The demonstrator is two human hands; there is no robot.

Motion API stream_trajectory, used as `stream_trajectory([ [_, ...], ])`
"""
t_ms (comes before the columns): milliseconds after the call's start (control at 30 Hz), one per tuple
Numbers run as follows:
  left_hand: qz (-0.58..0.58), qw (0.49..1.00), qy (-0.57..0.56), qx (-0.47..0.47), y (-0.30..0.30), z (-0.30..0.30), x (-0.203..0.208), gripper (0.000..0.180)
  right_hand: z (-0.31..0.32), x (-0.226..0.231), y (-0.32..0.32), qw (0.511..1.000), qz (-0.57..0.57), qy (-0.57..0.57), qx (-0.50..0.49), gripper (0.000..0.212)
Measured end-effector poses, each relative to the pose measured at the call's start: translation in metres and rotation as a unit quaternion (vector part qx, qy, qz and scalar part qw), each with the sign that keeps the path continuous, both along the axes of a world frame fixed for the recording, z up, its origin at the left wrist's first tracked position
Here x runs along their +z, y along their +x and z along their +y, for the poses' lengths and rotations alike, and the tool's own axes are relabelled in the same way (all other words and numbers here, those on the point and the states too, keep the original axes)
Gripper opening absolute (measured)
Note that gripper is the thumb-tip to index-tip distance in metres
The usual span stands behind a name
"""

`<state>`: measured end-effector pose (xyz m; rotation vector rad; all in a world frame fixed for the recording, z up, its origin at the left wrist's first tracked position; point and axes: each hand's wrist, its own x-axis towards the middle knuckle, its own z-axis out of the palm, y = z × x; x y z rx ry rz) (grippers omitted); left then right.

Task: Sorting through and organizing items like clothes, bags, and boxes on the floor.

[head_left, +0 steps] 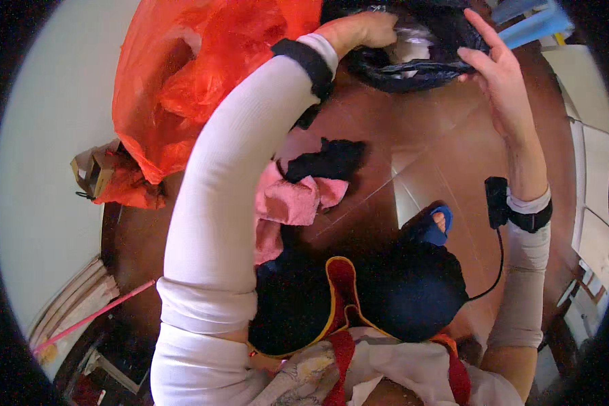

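A black plastic bag (pixel 413 80) is at the top of the view, its mouth open and something pale and shiny inside that I cannot make out. My left hand (pixel 367 31) is at the bag's left rim, fingers curled in on the plastic. On the opposite side, my right hand (pixel 504 78) has the bag's right edge between thumb and lower fingers, its index finger stretched along the rim. Left of the black bag spreads a large red plastic bag (pixel 162 74), partly behind my left forearm.
Below the bags, a pink cloth (pixel 291 201) and a black cloth (pixel 328 160) lie on the brown tiled floor (pixel 379 132). A small cardboard box (pixel 96 172) stands by the left wall. A pink stick (pixel 95 317) leans at lower left. Blue material (pixel 534 26) is at upper right.
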<state>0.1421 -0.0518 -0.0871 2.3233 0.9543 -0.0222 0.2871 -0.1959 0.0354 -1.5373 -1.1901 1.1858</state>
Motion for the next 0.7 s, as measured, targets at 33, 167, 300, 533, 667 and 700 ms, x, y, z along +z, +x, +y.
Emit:
stream_trajectory([
  [33, -0.011, 0.999, 0.029, 0.035, -0.004, -0.017, 0.032, 0.039, 0.001, 0.001, 0.002, 1.0, -0.012, -0.002, -0.003, 0.054],
  [167, -0.337, 0.921, 0.196, -0.023, -0.06, -0.082, 0.101, 0.026, -0.001, 0.003, -0.008, 0.998, 0.048, 0.038, 0.004, 0.053],
  [300, -0.242, 0.952, 0.124, -0.14, -0.13, -0.153, 0.058, 0.035, -0.009, -0.004, 0.001, 0.999, 0.013, 0.049, -0.016, 0.052],
  [533, 0.101, 0.994, 0.002, -0.036, -0.178, -0.262, -0.053, 0.076, -0.004, -0.013, 0.009, 0.992, -0.078, 0.099, 0.005, 0.047],
  [667, -0.003, 0.99, 0.05, -0.129, -0.156, -0.265, -0.042, 0.063, -0.003, -0.01, 0.0, 0.992, -0.087, 0.087, -0.001, 0.046],
  [700, -0.051, 0.977, 0.129, -0.163, -0.151, -0.267, -0.042, 0.06, -0.001, -0.011, 0.0, 0.987, -0.118, 0.106, 0.004, 0.046],
])
